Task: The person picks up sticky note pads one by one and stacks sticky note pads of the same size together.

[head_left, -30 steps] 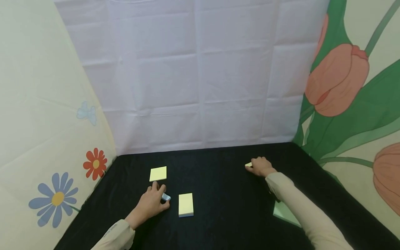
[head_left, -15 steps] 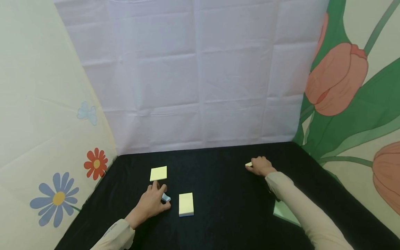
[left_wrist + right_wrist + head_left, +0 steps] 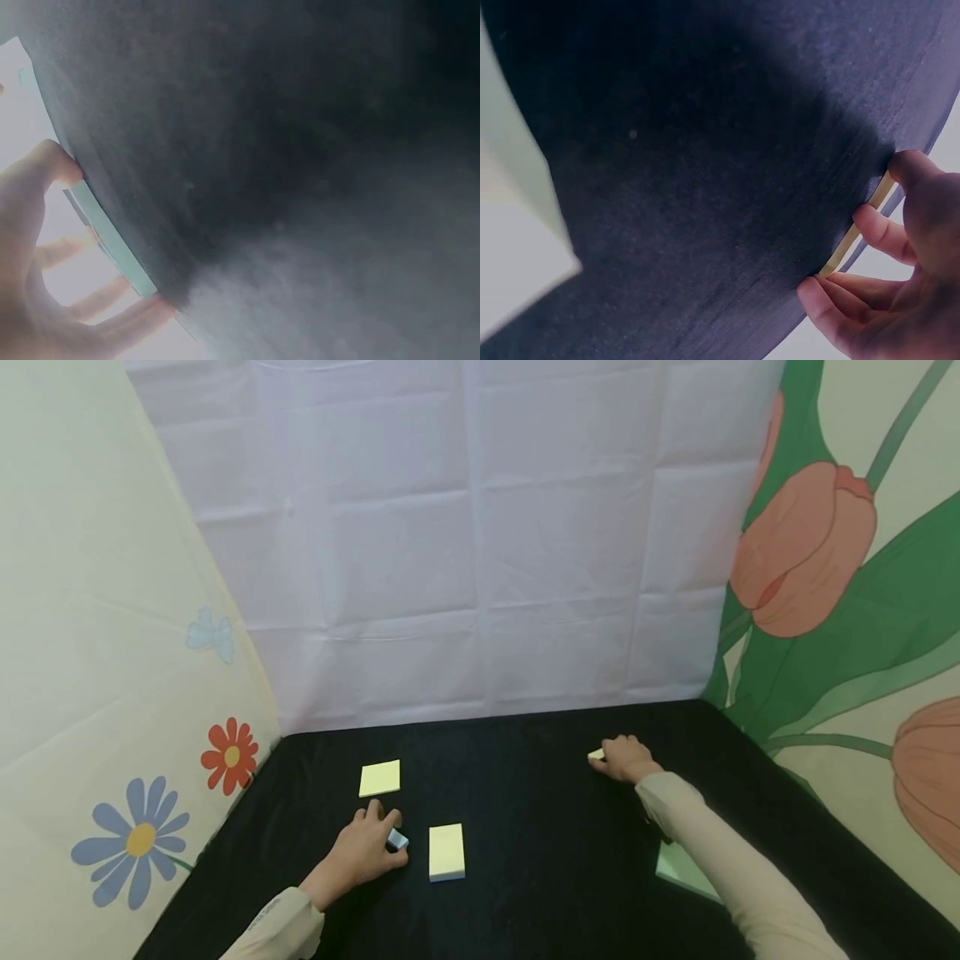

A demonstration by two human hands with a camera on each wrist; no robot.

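Left of the yellow-topped, blue-based rectangular paper block [image 3: 447, 852], I see the left hand [image 3: 363, 846] gripping a pale-blue paper pad [image 3: 397, 839], mostly hidden; well right of the block, the right hand [image 3: 627, 758] pinches a flat yellow paper pad [image 3: 596, 754], largely covered.

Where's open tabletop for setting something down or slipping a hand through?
Widest bare patch: between the blue-based yellow stack and the green pad. Another: between the back-left yellow pad and the right hand. Crowded: around the left hand, near that stack and pad.
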